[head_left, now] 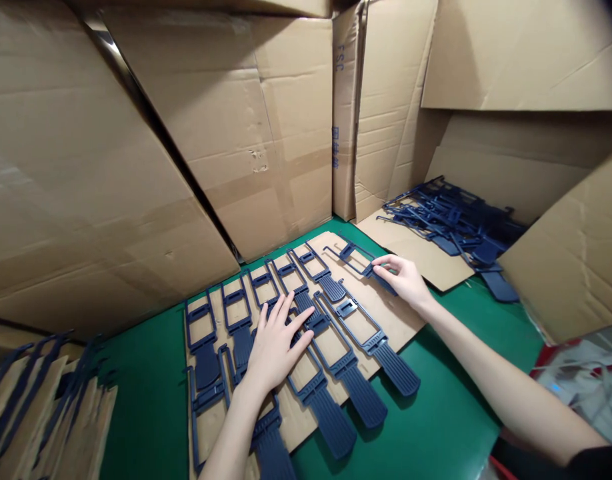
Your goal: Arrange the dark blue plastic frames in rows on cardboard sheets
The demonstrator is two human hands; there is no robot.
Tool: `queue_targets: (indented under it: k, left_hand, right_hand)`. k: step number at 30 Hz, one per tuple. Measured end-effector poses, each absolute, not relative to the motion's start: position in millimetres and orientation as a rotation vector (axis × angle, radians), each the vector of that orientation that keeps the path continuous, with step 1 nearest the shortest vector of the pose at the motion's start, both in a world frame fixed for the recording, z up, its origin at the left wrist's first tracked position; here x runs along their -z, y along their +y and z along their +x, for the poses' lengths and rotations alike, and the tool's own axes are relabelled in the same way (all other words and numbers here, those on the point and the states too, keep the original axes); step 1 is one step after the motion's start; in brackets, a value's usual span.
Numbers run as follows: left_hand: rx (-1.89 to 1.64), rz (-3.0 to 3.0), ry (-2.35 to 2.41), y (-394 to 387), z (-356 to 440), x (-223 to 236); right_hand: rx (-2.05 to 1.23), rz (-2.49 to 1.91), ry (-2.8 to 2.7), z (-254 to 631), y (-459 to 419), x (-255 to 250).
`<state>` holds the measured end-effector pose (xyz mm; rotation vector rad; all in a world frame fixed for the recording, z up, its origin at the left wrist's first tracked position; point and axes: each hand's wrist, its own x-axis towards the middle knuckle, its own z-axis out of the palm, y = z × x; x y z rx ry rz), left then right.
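Several dark blue plastic frame parts (pixel 336 333) lie in two interleaved rows on a cardboard sheet (pixel 396 320) on the green table. My left hand (pixel 276 340) lies flat and open on the middle parts, fingers spread. My right hand (pixel 403 277) reaches to the far end of the row and pinches the ribbed end of the last blue part (pixel 359 260), which lies at the sheet's far corner.
A loose pile of the same blue parts (pixel 451 220) rests on another cardboard sheet at the back right. Large cardboard boxes (pixel 246 127) wall in the back and left. Stacked cardboard sheets with parts (pixel 41 407) stand at the near left. Green table (pixel 146 393) shows between.
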<state>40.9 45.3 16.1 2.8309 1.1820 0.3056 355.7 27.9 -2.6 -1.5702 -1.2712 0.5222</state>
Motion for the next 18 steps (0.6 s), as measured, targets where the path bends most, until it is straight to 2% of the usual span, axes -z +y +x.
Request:
queue_targets:
  k: [7, 18]
  left_hand:
    - [-0.271, 2.846, 1.187, 44.9, 42.6, -19.1]
    - [-0.39, 3.02, 1.213, 40.6, 55.2, -46.2]
  right_hand:
    - [-0.209, -1.647, -1.637, 347.4, 26.0, 0.7]
    - [-0.015, -1.7, -1.733, 344.9, 16.8, -4.6]
